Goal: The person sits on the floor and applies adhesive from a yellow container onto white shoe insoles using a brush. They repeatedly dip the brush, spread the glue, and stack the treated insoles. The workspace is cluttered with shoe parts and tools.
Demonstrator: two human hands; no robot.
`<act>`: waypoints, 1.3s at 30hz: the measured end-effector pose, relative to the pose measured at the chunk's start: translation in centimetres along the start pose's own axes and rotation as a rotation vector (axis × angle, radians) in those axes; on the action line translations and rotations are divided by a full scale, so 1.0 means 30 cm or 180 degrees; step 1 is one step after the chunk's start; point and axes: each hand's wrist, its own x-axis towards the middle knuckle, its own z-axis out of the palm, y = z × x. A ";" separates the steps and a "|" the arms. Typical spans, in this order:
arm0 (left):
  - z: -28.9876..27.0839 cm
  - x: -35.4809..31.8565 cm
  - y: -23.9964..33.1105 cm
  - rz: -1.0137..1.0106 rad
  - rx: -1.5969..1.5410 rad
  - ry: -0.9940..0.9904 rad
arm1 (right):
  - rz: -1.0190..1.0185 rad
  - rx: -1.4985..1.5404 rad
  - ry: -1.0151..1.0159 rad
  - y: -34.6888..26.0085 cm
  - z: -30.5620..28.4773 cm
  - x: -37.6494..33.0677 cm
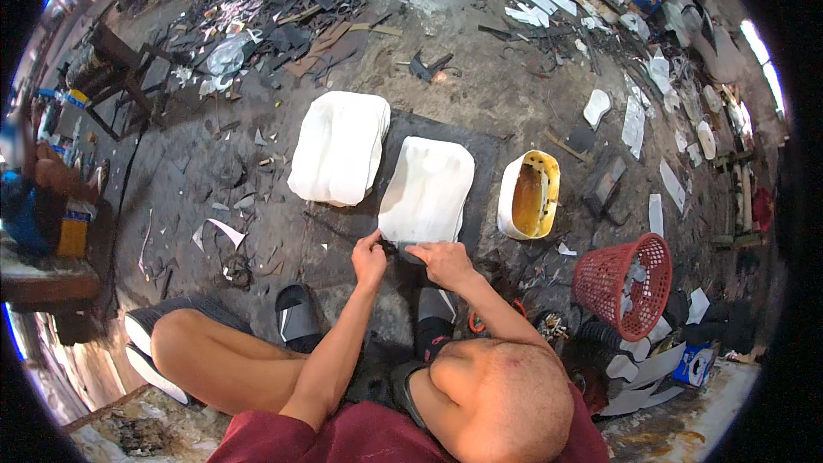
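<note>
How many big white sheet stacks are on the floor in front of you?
2. One stack lies to the left, apart from the hands; the other stack is on the dark mat, its near edge touched by both hands. Clutter might hide more.

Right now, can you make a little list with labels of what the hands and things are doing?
left hand: pinching the near edge of the white sheet
right hand: flat on that same edge
sheet lies on: dark mat on the floor
left of it: stack of white sheets
right of it: yellow tub, then red basket
</note>
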 end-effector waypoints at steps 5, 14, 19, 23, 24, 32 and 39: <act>0.036 0.010 0.047 -0.0658 -0.1619 -0.0091 | 0.0791 0.2087 0.2154 0.047 -0.249 -0.006; 0.219 0.054 0.351 -0.1098 -0.2277 -0.1124 | 0.1365 0.3297 0.3648 0.036 -0.334 -0.022; 0.038 0.160 0.432 0.0043 -0.2392 -0.1178 | 0.1454 0.3030 0.3963 0.037 -0.300 -0.048; -0.194 0.350 0.464 -0.0028 -0.2795 -0.0663 | 0.1540 0.3139 0.4080 0.058 -0.301 -0.055; -0.251 0.391 0.462 -0.0166 -0.2883 -0.0638 | 0.1577 0.3139 0.4083 0.061 -0.300 -0.050; -0.431 0.457 0.369 -0.1044 -0.2051 0.0102 | 0.1559 0.3102 0.3985 0.050 -0.277 -0.038; -0.046 0.036 0.207 0.1802 0.0580 0.0185 | 0.0737 0.2380 0.2714 0.242 -0.312 0.208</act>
